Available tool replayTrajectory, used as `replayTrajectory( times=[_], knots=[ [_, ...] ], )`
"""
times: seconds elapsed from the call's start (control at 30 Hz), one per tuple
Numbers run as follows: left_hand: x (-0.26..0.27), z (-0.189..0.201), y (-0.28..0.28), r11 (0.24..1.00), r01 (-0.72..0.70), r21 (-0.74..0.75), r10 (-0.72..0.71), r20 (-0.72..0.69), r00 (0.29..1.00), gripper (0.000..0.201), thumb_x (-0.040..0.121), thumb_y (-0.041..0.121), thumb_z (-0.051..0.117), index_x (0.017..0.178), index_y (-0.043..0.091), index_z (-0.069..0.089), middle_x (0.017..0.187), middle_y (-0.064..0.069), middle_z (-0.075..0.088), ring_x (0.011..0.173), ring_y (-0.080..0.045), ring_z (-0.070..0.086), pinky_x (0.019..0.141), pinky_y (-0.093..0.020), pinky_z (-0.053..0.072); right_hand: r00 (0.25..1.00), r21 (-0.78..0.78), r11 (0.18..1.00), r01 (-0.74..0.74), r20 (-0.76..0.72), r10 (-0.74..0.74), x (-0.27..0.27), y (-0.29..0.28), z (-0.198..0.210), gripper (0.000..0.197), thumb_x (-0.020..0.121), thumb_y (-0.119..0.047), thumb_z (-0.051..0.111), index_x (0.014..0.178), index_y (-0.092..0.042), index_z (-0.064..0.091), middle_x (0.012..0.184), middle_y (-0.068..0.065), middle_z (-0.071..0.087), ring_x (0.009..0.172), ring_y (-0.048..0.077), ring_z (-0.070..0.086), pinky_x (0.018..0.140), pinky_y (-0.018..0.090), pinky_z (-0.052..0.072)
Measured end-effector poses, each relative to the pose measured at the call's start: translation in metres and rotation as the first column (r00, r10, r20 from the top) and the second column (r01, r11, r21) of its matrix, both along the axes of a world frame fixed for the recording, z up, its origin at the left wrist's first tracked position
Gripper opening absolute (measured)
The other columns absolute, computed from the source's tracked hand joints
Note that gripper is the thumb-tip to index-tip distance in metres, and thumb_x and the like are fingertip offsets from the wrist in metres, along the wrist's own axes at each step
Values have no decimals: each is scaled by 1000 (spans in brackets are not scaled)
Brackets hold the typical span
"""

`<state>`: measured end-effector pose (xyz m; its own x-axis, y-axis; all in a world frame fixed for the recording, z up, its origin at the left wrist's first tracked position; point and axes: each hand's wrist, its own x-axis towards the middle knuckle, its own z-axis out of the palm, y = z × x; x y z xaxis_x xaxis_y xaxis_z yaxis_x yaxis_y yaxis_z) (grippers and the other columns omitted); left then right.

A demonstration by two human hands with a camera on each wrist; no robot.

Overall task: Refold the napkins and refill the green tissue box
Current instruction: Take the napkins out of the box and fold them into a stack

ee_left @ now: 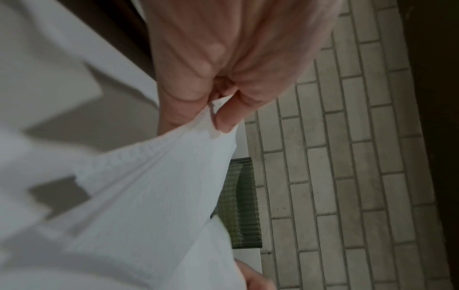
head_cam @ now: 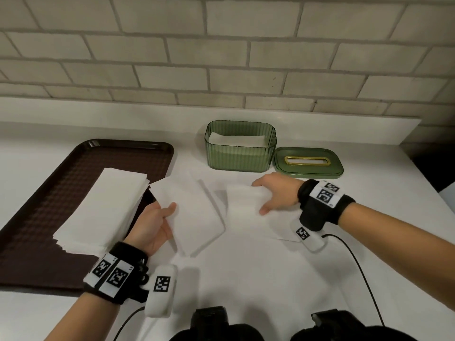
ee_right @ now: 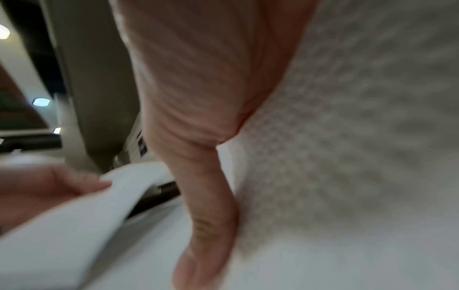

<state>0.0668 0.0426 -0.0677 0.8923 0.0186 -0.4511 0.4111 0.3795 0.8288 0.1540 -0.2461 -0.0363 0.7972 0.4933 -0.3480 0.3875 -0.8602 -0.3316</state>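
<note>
My left hand pinches the near edge of a white napkin between thumb and fingers and holds it tilted above the counter. The left wrist view shows that pinch up close, with the napkin hanging below it. My right hand lies palm down on a second napkin, thumb stretched straight; its other fingertips are hidden. The green tissue box stands open behind both hands with white napkins inside.
The box lid, green with a gold-rimmed slot, lies flat to the right of the box. A brown tray at the left carries a stack of napkins. A brick wall runs behind the white counter.
</note>
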Motion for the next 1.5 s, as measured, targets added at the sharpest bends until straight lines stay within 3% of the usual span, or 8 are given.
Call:
replayTrajectory(
  times=[0.13, 0.27, 0.43, 0.63, 0.93, 1.07, 1.3, 1.5],
  knots=[
    [3, 3, -15, 994, -10, -105, 11, 12, 1000, 36, 103, 8, 36, 137, 7, 48, 126, -14, 64, 111, -28, 62, 87, -44, 51, 964, 613, 746, 259, -217, -156, -8, -8, 39, 32, 80, -11, 77, 110, -8, 65, 101, 5, 73, 89, 22, 71, 73, 29, 57],
    [9, 16, -43, 973, 38, -228, -27, 52, 998, 35, 105, 18, 34, 135, 8, 49, 126, -13, 64, 114, -28, 61, 93, -46, 48, 922, 783, 487, 386, -344, -177, -22, 8, 46, 33, 85, -3, 68, 116, -10, 62, 105, 4, 73, 90, 16, 71, 75, 28, 57],
    [19, 24, -62, 946, 111, -304, -93, 72, 993, 46, 105, 37, 27, 140, 12, 45, 129, -11, 64, 116, -27, 63, 88, -43, 54, 905, 768, 491, 410, -275, -325, -16, 33, 20, 43, 77, -20, 81, 114, -7, 64, 109, 9, 72, 98, 26, 70, 90, 50, 54],
    [24, 21, -66, 950, 127, -284, -109, 79, 991, 66, 97, 61, 17, 138, 19, 47, 130, -9, 64, 116, -25, 63, 81, -39, 59, 894, 751, 522, 405, -204, -399, -14, 48, 7, 36, 75, -23, 83, 104, -14, 64, 103, 3, 72, 94, 21, 69, 89, 44, 55],
    [25, 10, -67, 983, 47, -180, -22, 137, 990, 36, 97, 4, 52, 132, 3, 53, 124, -13, 66, 112, -28, 65, 89, -40, 56, 913, 665, 675, 319, -23, -408, -21, 47, 5, 73, 73, -52, 77, 135, -24, 50, 126, -2, 48, 115, 13, 50, 97, 25, 40],
    [28, 12, -66, 931, 18, -365, 22, 103, 994, 32, 99, 8, 47, 131, 3, 53, 127, -15, 64, 117, -28, 62, 92, -42, 54, 818, 700, 467, 541, -307, -487, -33, 23, 8, 93, 68, -55, 75, 146, -24, 33, 131, -1, 47, 117, 18, 52, 99, 31, 43],
    [35, 17, -83, 929, -14, -370, 42, 66, 997, 51, 85, 9, 66, 133, 2, 53, 128, -15, 63, 116, -27, 63, 89, -40, 57, 637, 644, 69, 762, -726, -259, -52, 23, -16, 25, 85, -11, 71, 110, -6, 68, 108, 10, 73, 85, 18, 68, 69, 26, 53],
    [40, 20, -48, 936, 266, -232, -274, -2, 962, 37, 87, 27, 60, 119, 7, 63, 119, -12, 69, 104, -25, 67, 87, -38, 55, 645, 621, 175, 764, -731, -226, -49, -9, -21, 36, 84, -12, 71, 119, -4, 65, 118, 12, 69, 108, 24, 65, 90, 37, 47]
  ],
)
